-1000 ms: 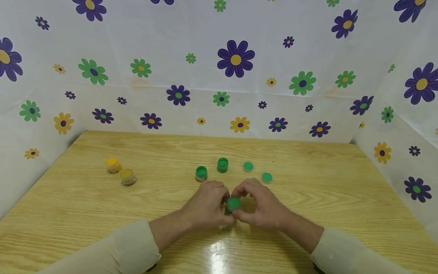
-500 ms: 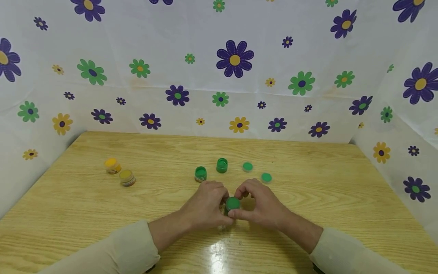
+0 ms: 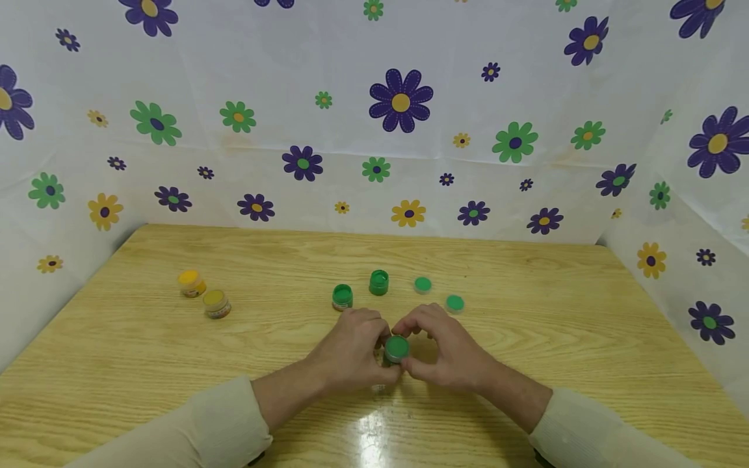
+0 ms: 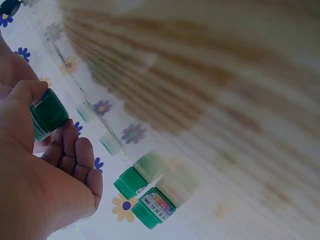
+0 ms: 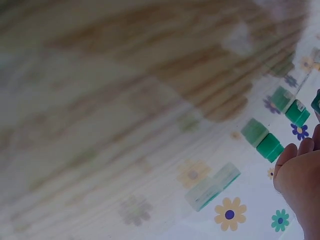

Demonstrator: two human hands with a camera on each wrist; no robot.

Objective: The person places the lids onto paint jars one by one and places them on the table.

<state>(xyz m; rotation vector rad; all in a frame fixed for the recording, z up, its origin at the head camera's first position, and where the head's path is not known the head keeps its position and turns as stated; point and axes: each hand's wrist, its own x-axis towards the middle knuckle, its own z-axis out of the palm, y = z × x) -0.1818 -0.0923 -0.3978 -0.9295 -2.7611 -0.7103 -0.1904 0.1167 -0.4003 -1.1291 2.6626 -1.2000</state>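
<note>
In the head view a small green paint jar (image 3: 396,352) with its green lid on top stands between the two hands, near the middle of the table. My left hand (image 3: 354,348) grips its body from the left; in the left wrist view thumb and fingers lie around the green jar (image 4: 51,111). From the right, my right hand (image 3: 447,348) curls thumb and index finger around the lid's rim. Just beyond are two uncapped green paint jars, one nearer (image 3: 342,297) and one farther (image 3: 379,283). Two loose green lids, one left (image 3: 423,285) and one right (image 3: 454,303), lie beside them.
At the left of the wooden table (image 3: 281,260) stand an orange-yellow paint jar (image 3: 192,284) and a mustard-coloured one (image 3: 217,304). A white flowered cloth (image 3: 345,65) hangs behind the table and along its sides.
The right thumb and fingers have shifted around the lid's rim: the thumb came forward over the edge, then drew back. The left hand keeps its grip on the jar.
</note>
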